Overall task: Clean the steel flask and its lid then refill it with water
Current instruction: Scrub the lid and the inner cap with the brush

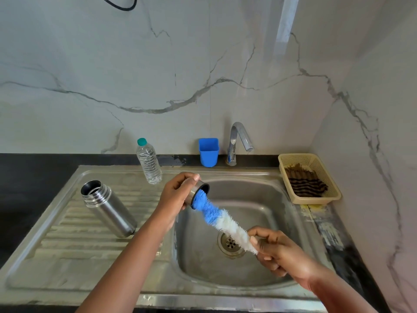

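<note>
Lid [198, 192], frame centre, gripped by left hand [178, 193] over sink [259, 199] (catches drips); right hand [274, 249] grips brush [220, 216], bristles inside. Flask [106, 206] waits uncapped, left.

left hand [174, 193]: bare, no rings seen | right hand [278, 251]: bare | forearms: bare, no sleeves seen

Count: 1 steel flask [108, 207], 1 lid [198, 192], 1 bottle brush [222, 220], 1 water bottle [148, 162], 1 blue cup [208, 152], 1 basket [316, 199], 1 tap [238, 141], 2 hands [178, 193] [277, 249].
</note>
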`<state>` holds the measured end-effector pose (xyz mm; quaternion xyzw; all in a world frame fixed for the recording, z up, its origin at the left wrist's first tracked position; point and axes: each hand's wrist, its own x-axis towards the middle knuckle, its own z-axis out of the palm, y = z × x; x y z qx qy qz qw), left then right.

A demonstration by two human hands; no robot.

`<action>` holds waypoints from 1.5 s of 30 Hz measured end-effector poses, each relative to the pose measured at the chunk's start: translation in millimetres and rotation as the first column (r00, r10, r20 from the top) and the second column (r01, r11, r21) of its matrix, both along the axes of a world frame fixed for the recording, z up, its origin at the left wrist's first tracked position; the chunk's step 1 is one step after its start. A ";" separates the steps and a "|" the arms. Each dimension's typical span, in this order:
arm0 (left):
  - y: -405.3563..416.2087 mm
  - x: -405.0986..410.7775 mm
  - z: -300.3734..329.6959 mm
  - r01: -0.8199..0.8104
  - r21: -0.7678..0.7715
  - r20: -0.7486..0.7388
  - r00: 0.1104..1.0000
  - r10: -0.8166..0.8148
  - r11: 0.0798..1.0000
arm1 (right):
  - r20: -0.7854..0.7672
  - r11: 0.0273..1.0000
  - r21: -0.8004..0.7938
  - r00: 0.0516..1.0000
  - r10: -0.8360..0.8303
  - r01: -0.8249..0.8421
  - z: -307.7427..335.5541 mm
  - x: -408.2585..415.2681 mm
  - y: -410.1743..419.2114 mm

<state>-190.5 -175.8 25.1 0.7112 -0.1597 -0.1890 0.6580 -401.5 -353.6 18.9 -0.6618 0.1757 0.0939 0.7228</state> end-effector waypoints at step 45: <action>-19.2 -6.1 -34.0 -0.002 0.482 0.231 0.965 -0.125 0.876 | 0.175 0.021 -0.985 0.975 0.139 0.174 -23.8 -11.8 5.9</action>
